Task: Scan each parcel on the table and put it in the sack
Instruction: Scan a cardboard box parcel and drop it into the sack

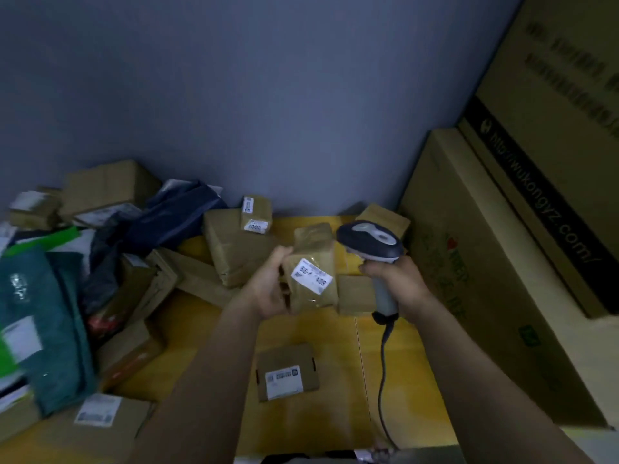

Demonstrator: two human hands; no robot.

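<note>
My left hand (268, 289) grips a small brown parcel (313, 252) wrapped in clear tape, held above the yellow table (321, 423) with its white label facing me. My right hand (395, 283) holds the grey handle of a corded barcode scanner (368, 244), whose dark head sits just right of the parcel's top. A flat brown parcel (286, 371) with a white label lies on the table below my hands. No sack shows in this view.
Several brown boxes (234, 249) and dark and green mailer bags (43, 313) pile up at the left and back of the table. Big cardboard cartons (495, 279) stand along the right edge. A grey wall rises behind the table.
</note>
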